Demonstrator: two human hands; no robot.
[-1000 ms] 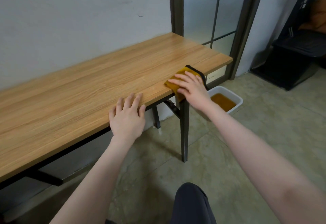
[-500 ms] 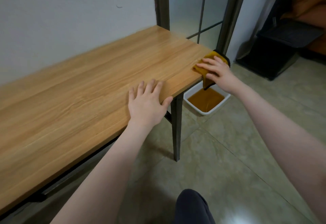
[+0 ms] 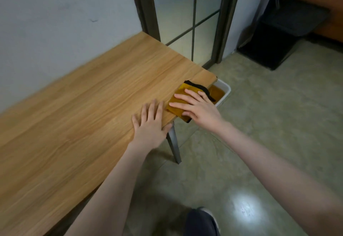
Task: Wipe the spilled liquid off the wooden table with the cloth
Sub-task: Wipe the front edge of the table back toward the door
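Hands, two, lie flat-fingered on one wooden table [image 3: 78, 116]: right hand [image 3: 199, 108] presses one yellow cloth [image 3: 179, 103], left hand [image 3: 151, 124] rests bare beside it; one white tub [image 3: 225, 94] of brown liquid stands below.

I am pressing a mustard-yellow cloth [image 3: 178, 103] with a black edge flat under the straight fingers of my right hand [image 3: 199, 108]; it is lying at the near front corner of the wooden table [image 3: 83, 116], its lower part drooping over the edge below my palm. The light-grained tabletop is stretching away to the left of my grip
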